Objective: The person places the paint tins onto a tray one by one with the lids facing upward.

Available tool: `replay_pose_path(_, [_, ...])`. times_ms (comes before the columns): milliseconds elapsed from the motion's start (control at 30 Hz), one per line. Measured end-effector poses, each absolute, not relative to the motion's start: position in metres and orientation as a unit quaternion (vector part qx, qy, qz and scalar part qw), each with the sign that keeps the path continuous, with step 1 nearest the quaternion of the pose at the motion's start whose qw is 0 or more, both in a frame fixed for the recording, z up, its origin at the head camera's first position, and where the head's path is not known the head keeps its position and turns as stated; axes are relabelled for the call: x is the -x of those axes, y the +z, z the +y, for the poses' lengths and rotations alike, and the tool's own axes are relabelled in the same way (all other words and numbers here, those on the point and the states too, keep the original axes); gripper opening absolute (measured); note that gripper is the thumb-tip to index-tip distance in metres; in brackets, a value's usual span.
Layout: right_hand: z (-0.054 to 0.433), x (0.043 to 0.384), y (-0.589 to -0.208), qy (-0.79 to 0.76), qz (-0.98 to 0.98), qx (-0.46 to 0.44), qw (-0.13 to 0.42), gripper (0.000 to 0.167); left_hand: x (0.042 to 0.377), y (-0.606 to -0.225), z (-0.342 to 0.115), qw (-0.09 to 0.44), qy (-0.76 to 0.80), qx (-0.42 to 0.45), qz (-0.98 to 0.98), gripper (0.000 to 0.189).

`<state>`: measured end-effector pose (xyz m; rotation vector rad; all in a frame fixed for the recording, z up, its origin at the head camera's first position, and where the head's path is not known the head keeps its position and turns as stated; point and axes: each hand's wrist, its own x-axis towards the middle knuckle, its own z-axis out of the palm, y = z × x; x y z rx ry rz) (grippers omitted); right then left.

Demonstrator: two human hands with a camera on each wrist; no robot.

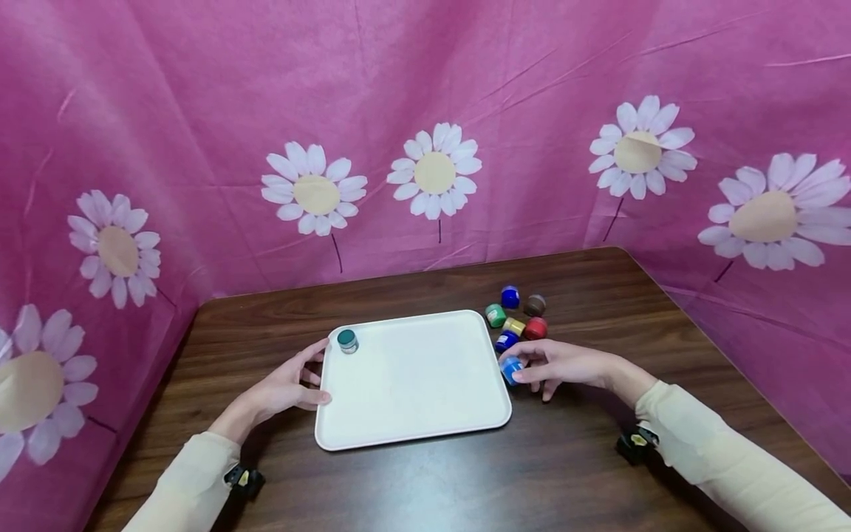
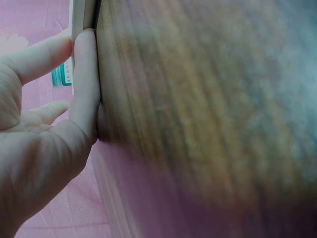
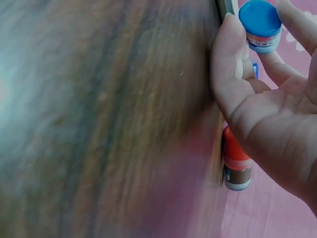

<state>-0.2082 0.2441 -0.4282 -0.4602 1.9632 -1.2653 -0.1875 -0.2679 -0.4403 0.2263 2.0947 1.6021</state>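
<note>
In the head view, my right hand (image 1: 565,366) pinches a small light-blue paint jar (image 1: 512,369) between thumb and fingers at the right rim of a white tray (image 1: 412,436). The right wrist view shows the blue lid of this jar (image 3: 260,19) uppermost, with a printed label below it. My left hand (image 1: 282,384) touches the left rim of the tray, its thumb and forefinger spread apart along the edge. A dark-green-lidded jar (image 1: 348,340) stands in the tray's far left corner. In the left wrist view, the fingers (image 2: 85,74) rest against the tray's side.
Just beyond the right hand, a group of paint jars stands beside the tray: green (image 1: 495,315), dark blue (image 1: 510,297), brown (image 1: 535,305), red (image 1: 535,328), yellow (image 1: 513,326) and another dark blue (image 1: 506,340). A pink flowered cloth (image 1: 399,89) hangs behind the wooden table (image 1: 425,488).
</note>
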Motion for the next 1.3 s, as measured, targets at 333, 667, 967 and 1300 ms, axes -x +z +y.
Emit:
replay_pose_path(333, [0.228,0.21,-0.418,-0.539,0.715,0.212,0.392,0.049,0.187,-0.44,-0.267,0.249,0.589,-0.08,0.765,0.106])
replay_pose_path(667, [0.209,0.216,-0.411,-0.533,0.71,0.236,0.394,0.053,0.189,-0.442,-0.265,0.243,0.588,-0.084,0.767,0.104])
replay_pose_path(967, [0.19,0.225,-0.41,-0.533,0.707,0.249,0.393,0.05,0.19,-0.44,-0.268,0.245,0.581,-0.082,0.772,0.103])
replay_pose_path(1300, [0.169,0.231,-0.413,-0.546,0.696,0.287,0.368,0.038,0.189,-0.441,-0.269,0.244,0.582,-0.079,0.771,0.103])
